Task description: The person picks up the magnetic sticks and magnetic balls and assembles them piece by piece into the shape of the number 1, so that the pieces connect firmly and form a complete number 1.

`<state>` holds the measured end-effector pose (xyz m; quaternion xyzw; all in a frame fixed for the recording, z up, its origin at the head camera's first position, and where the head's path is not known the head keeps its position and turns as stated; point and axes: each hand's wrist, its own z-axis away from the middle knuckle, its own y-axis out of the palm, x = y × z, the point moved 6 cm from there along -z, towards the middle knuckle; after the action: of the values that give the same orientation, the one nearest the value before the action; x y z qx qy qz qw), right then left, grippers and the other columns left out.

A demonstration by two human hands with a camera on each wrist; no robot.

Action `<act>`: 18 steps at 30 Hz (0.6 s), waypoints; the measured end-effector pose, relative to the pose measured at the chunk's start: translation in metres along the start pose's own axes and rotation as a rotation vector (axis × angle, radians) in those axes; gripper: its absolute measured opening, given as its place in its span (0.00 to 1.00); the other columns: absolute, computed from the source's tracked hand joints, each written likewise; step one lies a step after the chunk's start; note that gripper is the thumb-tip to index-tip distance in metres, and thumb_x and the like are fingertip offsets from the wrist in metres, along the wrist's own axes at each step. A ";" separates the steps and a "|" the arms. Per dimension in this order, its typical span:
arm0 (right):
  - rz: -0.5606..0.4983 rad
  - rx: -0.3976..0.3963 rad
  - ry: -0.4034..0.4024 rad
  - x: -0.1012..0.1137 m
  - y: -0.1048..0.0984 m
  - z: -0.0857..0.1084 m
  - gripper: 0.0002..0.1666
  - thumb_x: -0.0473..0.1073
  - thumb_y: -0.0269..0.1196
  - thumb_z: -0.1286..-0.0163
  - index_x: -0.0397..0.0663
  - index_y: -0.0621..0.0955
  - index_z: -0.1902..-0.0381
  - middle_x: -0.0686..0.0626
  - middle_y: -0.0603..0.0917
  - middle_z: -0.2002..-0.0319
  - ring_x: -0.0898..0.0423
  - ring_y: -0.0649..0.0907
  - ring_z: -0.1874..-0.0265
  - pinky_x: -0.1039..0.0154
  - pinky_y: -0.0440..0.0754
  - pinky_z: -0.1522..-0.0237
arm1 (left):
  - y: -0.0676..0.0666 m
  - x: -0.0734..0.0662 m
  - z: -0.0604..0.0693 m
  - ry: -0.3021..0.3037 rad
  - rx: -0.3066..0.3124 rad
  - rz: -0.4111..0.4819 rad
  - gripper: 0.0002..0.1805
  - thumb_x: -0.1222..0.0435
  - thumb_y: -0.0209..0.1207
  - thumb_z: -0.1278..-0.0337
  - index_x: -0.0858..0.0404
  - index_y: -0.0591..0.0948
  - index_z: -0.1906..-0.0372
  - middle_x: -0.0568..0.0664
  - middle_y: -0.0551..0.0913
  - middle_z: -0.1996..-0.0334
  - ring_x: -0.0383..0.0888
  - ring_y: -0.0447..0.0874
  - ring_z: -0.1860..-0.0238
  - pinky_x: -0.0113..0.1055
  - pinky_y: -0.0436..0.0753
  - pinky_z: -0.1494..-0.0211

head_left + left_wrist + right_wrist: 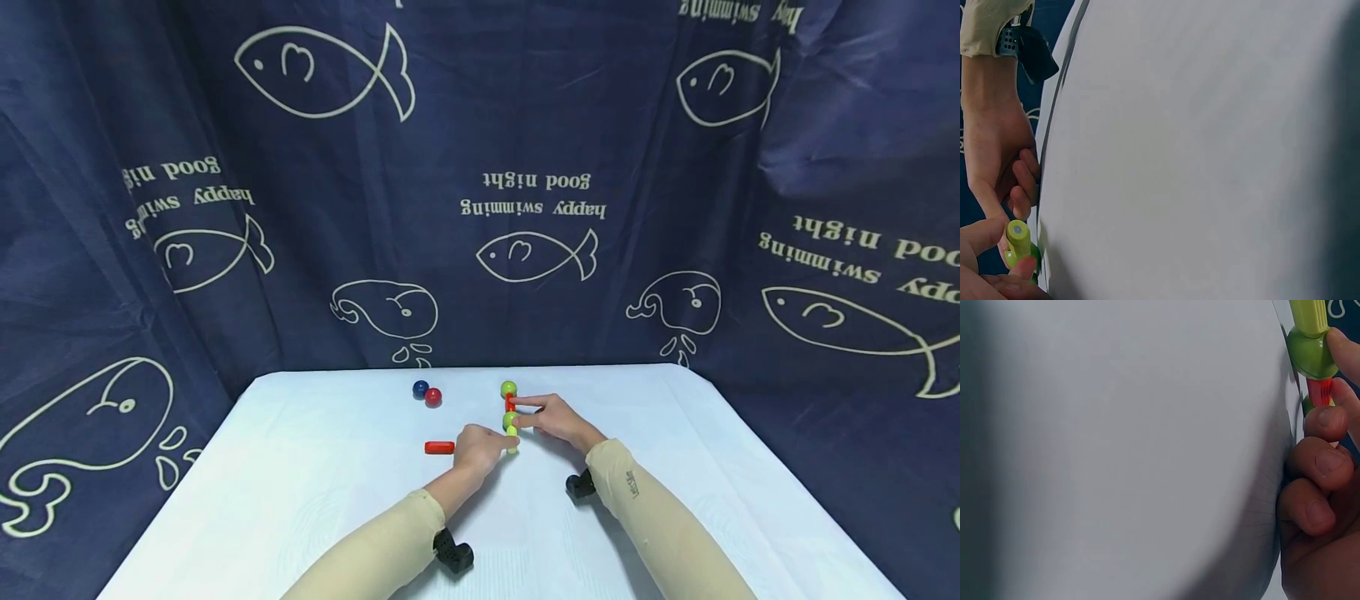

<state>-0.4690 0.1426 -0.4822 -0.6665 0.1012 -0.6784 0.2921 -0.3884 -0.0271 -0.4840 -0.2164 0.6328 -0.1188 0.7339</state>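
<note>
A row of joined toy pieces lies on the table ahead of me in the head view: a far green ball (508, 388), a red stick (511, 404), a nearer green ball (509, 421) and a yellow-green stick (512, 441). My left hand (478, 448) pinches the yellow-green stick, whose end with a grey dot (1018, 230) faces the left wrist view. From the other side, my right hand (557, 417) holds the row, thumb against the nearer ball (1310, 353) and index finger at the red stick (1319, 390). In the right wrist view the yellow-green stick (1309, 315) meets that ball.
A loose red stick (439, 447) lies just left of my left hand. Farther back, a dark blue ball (421, 389) and a red ball (432, 397) sit side by side. Behind the white table (337, 467) hangs a navy curtain (450, 150) with fish drawings.
</note>
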 end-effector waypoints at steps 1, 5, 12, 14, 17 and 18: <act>0.001 0.001 -0.002 0.000 0.000 0.000 0.33 0.55 0.76 0.43 0.64 0.83 0.39 0.60 0.68 0.86 0.62 0.63 0.86 0.67 0.66 0.79 | 0.000 0.000 0.000 0.002 0.000 0.002 0.14 0.55 0.75 0.53 0.63 0.88 0.72 0.48 0.86 0.74 0.44 0.80 0.70 0.37 0.78 0.67; 0.004 0.005 -0.010 0.000 0.000 0.000 0.33 0.55 0.76 0.44 0.63 0.83 0.38 0.60 0.62 0.90 0.61 0.61 0.88 0.66 0.64 0.80 | -0.002 0.000 0.001 0.020 -0.002 0.012 0.14 0.55 0.74 0.52 0.62 0.89 0.70 0.47 0.88 0.71 0.44 0.81 0.67 0.40 0.80 0.62; 0.000 0.005 -0.007 0.003 0.000 -0.001 0.34 0.54 0.76 0.43 0.62 0.82 0.37 0.59 0.62 0.90 0.60 0.61 0.89 0.67 0.63 0.81 | -0.005 -0.001 0.001 0.029 -0.014 0.049 0.14 0.56 0.74 0.51 0.62 0.88 0.66 0.48 0.87 0.66 0.45 0.81 0.63 0.41 0.80 0.60; 0.002 0.002 -0.006 0.003 0.000 -0.002 0.34 0.53 0.76 0.44 0.62 0.82 0.37 0.59 0.62 0.90 0.60 0.60 0.89 0.67 0.63 0.81 | -0.006 -0.002 0.001 0.033 -0.023 0.060 0.14 0.56 0.74 0.52 0.61 0.88 0.65 0.49 0.87 0.64 0.45 0.81 0.62 0.40 0.80 0.60; 0.009 -0.004 0.007 0.002 -0.001 -0.003 0.33 0.54 0.76 0.44 0.63 0.83 0.38 0.59 0.62 0.91 0.60 0.59 0.90 0.67 0.63 0.82 | -0.008 -0.003 0.001 0.041 -0.029 0.073 0.14 0.57 0.75 0.54 0.61 0.88 0.64 0.51 0.87 0.60 0.47 0.81 0.59 0.41 0.80 0.59; 0.013 -0.006 0.013 0.001 -0.001 -0.003 0.33 0.54 0.76 0.44 0.64 0.83 0.39 0.58 0.62 0.91 0.60 0.59 0.90 0.67 0.63 0.82 | -0.008 -0.003 0.001 0.043 -0.029 0.075 0.14 0.57 0.75 0.54 0.61 0.88 0.64 0.52 0.87 0.59 0.47 0.81 0.59 0.41 0.80 0.58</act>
<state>-0.4720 0.1418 -0.4810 -0.6621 0.1095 -0.6806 0.2939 -0.3868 -0.0330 -0.4777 -0.2004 0.6578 -0.0867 0.7209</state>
